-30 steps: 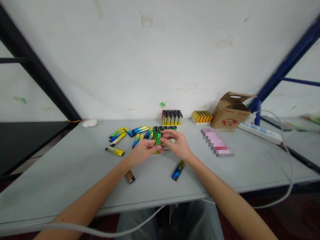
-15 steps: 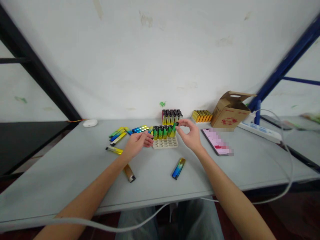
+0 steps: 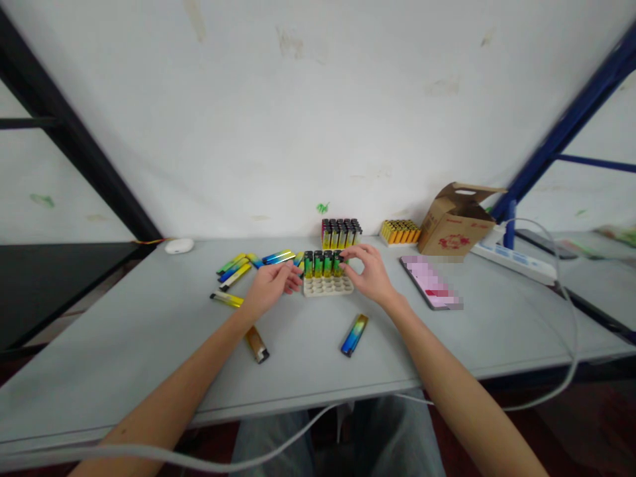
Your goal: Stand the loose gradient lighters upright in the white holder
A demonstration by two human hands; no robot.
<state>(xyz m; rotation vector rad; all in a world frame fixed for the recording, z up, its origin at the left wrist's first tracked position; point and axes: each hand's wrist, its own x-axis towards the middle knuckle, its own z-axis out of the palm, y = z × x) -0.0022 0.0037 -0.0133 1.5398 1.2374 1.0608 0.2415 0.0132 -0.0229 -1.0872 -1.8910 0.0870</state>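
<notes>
A cream tray with round holes (image 3: 328, 287) lies mid-table, with a row of green-and-yellow lighters (image 3: 322, 264) standing along its far edge. My right hand (image 3: 366, 274) is at the right end of that row, thumb and fingers pinched on the end lighter's top. My left hand (image 3: 271, 290) rests just left of the tray with fingers loosely curled; nothing shows in them. Several loose yellow, green and blue lighters (image 3: 237, 270) lie scattered behind and to the left of it.
A blue-yellow lighter (image 3: 354, 335) and a brown one (image 3: 257, 345) lie near the front. At the back stand two filled lighter trays (image 3: 340, 234) (image 3: 400, 232), an open cardboard box (image 3: 456, 220), a phone (image 3: 430, 282) and a power strip (image 3: 514, 261). A grey cable (image 3: 561, 371) loops past the right edge.
One second ago both hands held a green lighter together over the tray. My right hand carried it to the right end of the standing row; my left hand drew back to the left.
</notes>
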